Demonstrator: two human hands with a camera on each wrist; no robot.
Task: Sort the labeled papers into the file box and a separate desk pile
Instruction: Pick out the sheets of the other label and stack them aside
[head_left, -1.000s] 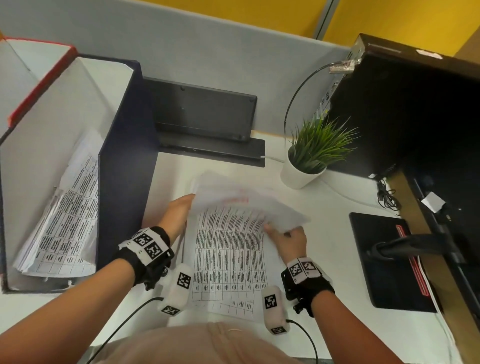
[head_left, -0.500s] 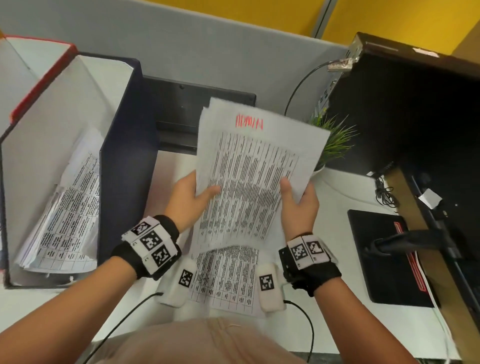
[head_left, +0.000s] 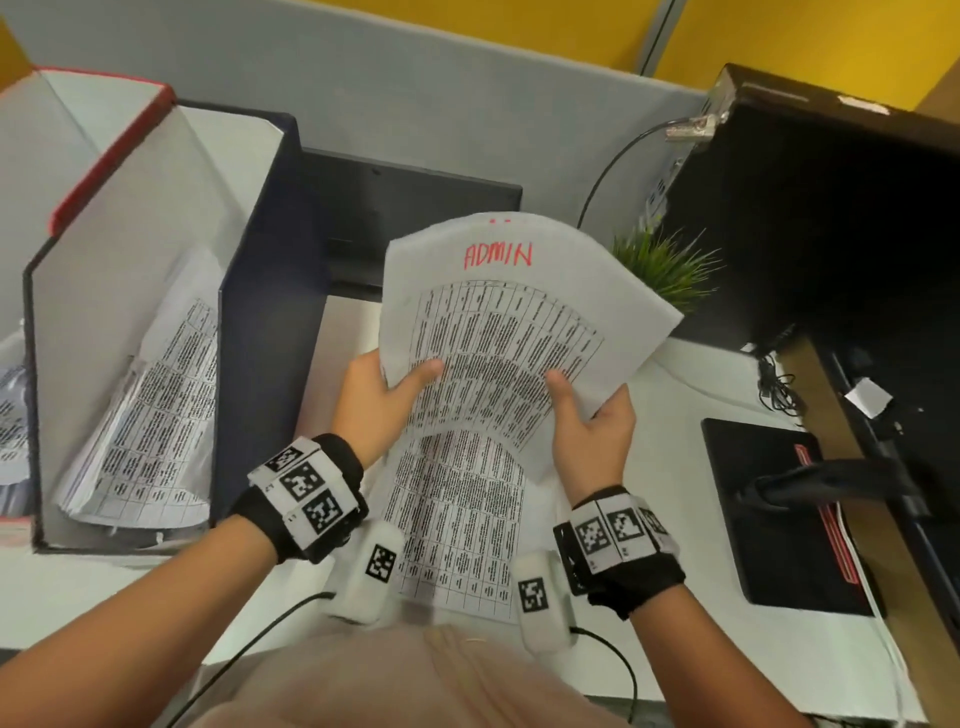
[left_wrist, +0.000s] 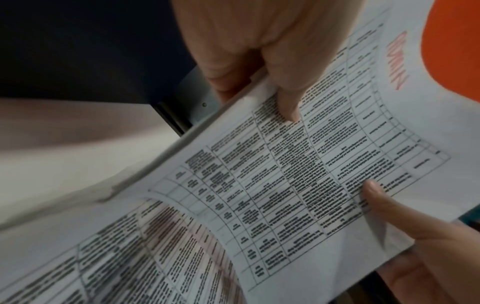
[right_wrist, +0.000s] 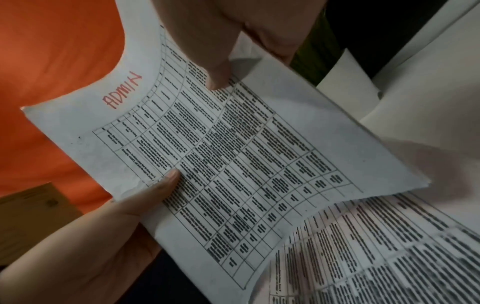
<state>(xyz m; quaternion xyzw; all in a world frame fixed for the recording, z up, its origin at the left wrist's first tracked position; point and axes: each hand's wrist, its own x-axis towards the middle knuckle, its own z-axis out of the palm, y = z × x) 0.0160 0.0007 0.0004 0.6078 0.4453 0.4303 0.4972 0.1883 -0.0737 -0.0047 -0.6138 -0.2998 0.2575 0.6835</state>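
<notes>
Both hands, left hand (head_left: 382, 397) and right hand (head_left: 589, 431), grip the ADMIN sheet (head_left: 519, 332) by its side edges, held up off the tabletop (head_left: 670, 384), file box (head_left: 260, 312) just left.

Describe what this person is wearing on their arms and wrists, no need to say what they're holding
Both forearms are bare, no sleeves. The left hand and right hand are ungloved. Each wrist has a black strap: the left wrist band and right wrist band carry white panels with black square-code markers. A white rounded pod with its own marker hangs below each, trailing a black cable.
</notes>
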